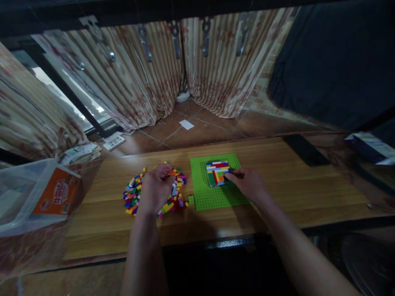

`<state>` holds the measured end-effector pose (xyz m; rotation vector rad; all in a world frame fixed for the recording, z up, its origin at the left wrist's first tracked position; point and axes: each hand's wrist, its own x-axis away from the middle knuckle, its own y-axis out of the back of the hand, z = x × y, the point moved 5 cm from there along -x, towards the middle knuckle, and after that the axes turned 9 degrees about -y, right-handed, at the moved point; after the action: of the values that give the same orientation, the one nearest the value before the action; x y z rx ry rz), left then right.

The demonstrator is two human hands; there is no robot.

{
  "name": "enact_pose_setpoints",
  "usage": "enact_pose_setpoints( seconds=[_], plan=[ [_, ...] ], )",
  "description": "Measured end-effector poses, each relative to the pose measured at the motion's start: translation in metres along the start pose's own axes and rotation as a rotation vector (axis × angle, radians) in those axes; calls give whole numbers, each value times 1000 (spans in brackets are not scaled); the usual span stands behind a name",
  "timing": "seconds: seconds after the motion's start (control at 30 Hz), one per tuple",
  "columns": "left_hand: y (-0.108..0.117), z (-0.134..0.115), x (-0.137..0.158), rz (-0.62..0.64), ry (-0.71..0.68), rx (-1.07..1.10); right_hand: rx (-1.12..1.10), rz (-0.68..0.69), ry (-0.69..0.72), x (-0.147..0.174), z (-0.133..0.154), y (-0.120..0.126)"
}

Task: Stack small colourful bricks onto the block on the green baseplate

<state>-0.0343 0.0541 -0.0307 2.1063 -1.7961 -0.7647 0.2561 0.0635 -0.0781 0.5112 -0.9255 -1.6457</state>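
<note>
My left hand (pixel 156 187) is over a spread pile of small colourful toy bricks (pixel 132 193). Its fingers are curled together, and an orange brick (pixel 171 173) shows at the fingertips; whether it is held or lies in the pile is unclear. A green studded baseplate (pixel 200 197) lies right of the pile, with a multicoloured block of stacked bricks (pixel 216 170) on it. My right hand (pixel 249 184) is closed at the block's right edge, thumb and forefinger gripping it near the front corner. The other fingers are bent and partly hidden.
A loose green brick (pixel 191 200) sits beside the baseplate's left edge. On the wooden table (pixel 277 181), a dark flat phone-like object (pixel 306 150) lies at the back right. A clear plastic box (pixel 27 222) with an orange label stands left, and a carton (pixel 372 147) right.
</note>
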Motion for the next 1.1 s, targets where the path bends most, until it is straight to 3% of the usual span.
enact_pose_setpoints(
  seconds=[0.13,0.33,0.43,0.53,0.63,0.7,0.77,0.87,1.1],
  plan=[
    [1,3,3,102,-14,-91,12,-25,30,2,-1,-1],
    [-3,3,12,373,-78,-216,-2,-2,14,-1,-5,1],
    [-4,3,15,444,-97,-244,-39,-96,13,5,-1,11],
    [-4,4,16,448,-101,-276,-181,-189,126,25,16,16],
    [-6,6,15,461,-83,-298,-300,0,346,55,44,-4],
    [-7,6,15,467,-85,-300,-221,176,496,76,62,-27],
    [-7,5,14,458,-92,-291,-139,262,603,91,74,-45],
    [-6,6,13,436,-74,-288,-25,296,612,98,80,-61],
    [-10,3,14,472,-91,-287,167,278,574,93,85,-73]
  ],
)
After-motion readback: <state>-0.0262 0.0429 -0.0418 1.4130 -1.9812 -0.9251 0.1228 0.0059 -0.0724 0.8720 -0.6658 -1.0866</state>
